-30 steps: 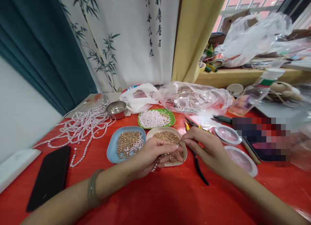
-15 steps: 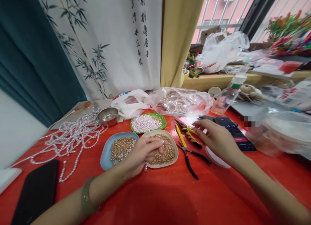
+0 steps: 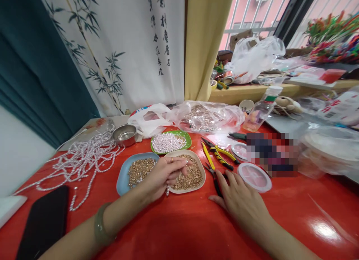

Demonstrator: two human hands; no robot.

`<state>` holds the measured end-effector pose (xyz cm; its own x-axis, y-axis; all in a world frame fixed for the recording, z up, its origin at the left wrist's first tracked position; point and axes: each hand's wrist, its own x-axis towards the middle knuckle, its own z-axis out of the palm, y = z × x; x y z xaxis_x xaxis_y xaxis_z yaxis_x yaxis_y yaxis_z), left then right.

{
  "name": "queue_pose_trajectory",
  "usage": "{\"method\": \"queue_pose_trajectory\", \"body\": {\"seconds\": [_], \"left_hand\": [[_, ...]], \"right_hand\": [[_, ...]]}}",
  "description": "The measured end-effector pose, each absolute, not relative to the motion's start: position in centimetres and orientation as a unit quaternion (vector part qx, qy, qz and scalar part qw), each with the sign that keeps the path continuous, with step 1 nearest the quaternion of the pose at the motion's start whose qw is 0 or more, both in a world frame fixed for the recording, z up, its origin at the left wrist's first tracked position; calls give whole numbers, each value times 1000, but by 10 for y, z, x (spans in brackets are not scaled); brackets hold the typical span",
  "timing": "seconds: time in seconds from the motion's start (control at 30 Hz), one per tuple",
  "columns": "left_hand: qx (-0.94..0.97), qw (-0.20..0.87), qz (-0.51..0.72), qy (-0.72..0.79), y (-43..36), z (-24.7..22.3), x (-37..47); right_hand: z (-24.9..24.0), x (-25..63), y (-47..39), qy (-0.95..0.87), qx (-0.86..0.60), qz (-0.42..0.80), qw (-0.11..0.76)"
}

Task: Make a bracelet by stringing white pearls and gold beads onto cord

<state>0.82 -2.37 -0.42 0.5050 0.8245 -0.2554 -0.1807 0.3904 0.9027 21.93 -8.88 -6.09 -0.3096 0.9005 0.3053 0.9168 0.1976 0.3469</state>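
The left hand (image 3: 169, 174) is hovering over the left edge of a beige rounded-square plate (image 3: 174, 153) filled with small gold beads (image 3: 192, 177), its thumb and forefinger pressing together at the tips and its other fingers curling inward; whether anything fine is sitting in that pinch is too small to tell. A short strand of shiny pale beads (image 3: 167, 191) is hanging below the curled fingers. The right hand (image 3: 239, 194) is resting low over the near right part of the scene, its fingers slightly spread and its thumb standing apart, straddling a pair of slim black-handled pliers (image 3: 216, 186) that are lying on the glossy red tabletop (image 3: 179, 230); how firmly it is touching them cannot be told. Farther off, a pair of yellow slender tweezers (image 3: 208, 155) and a pair of yellow-and-black-handled pliers (image 3: 221, 158) are lying side by side, while a round clear plastic case (image 3: 254, 177) is lying just right. A blue rounded-square plate (image 3: 123, 174) is holding more gold beads at left, partly hidden by the left arm, and a green plate (image 3: 189, 137) is bearing a heap of pale pearly beads (image 3: 168, 142) on the far side. At far left, a tangle of white bead strands (image 3: 84, 159) is spreading beside a round metal bowl (image 3: 125, 135)
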Motion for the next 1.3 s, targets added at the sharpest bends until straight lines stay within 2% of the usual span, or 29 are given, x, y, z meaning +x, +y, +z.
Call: {"method": "queue_pose_trajectory", "body": {"seconds": [0.2, 0.3, 0.43, 0.53, 0.63, 0.8, 1.3], "left_hand": [[470, 757, 316, 326, -29, 3, 8], [480, 760, 312, 308, -32, 4, 8], [481, 758, 312, 311, -35, 4, 10], [477, 753, 322, 320, -37, 4, 12], [478, 743, 331, 332, -38, 5, 14], [481, 733, 338, 342, -42, 4, 16], [485, 720, 362, 339, -45, 1, 19]], "right_hand": [[-76, 224, -78, -781, -566, -262, 40], [-67, 229, -73, -784, -563, -241, 106], [-37, 227, -85, -765, -586, -64, 259], [-14, 217, -102, -774, -548, 72, 309], [-4, 206, -114, -777, -522, 153, 316], [-5, 197, -114, -774, -519, 184, 313], [-1, 192, -111, -771, -512, 154, 346]]}}
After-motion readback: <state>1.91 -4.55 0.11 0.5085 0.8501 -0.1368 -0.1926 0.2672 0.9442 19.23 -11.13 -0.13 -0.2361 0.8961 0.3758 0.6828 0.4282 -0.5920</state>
